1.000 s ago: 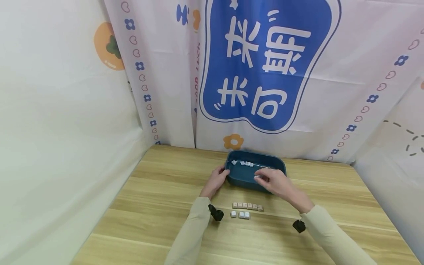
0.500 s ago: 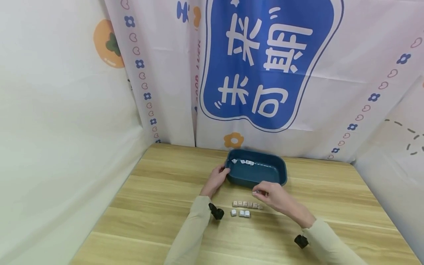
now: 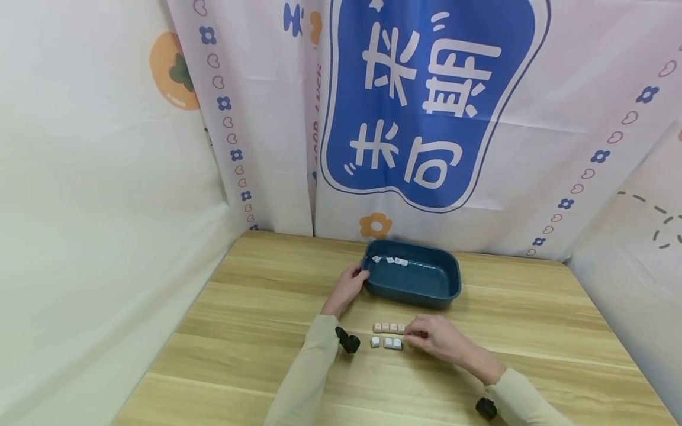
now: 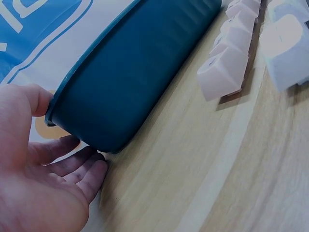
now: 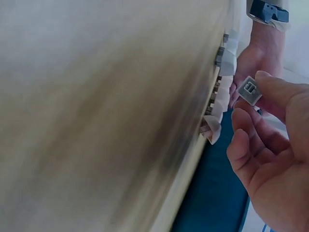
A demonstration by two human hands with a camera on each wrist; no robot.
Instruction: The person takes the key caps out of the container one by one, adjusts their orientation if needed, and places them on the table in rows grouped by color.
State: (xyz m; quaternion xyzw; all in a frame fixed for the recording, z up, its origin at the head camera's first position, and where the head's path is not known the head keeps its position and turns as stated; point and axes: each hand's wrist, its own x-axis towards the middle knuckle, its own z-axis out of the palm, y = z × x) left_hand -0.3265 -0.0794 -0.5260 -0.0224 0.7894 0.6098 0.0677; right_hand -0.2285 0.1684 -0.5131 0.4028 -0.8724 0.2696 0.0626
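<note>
My left hand [image 3: 346,290] grips the left end of a dark teal bin [image 3: 407,296]. In the left wrist view its thumb hooks over the rim and its fingers [image 4: 72,164] lie against the outer wall. Between thumb and index finger, my right hand [image 3: 439,338] pinches a pale keycap [image 5: 249,90], its underside and stem socket showing in the right wrist view. That hand is at the right end of a row of pinkish keycaps [image 3: 389,328] and covers that end in the head view. Nearer me are a lone white keycap [image 3: 375,342] and a white pair [image 3: 393,343].
Several white keycaps [image 3: 401,262] lie inside the bin along its back left. The bin stands near the back of the wooden table [image 3: 256,331], before a printed curtain [image 3: 277,177]. A white side wall [image 3: 106,236] borders the left.
My right hand has come out of the bin toward me, holding a keycap, and has lowered to the right end of the pinkish row. The left hand stays on the bin.
</note>
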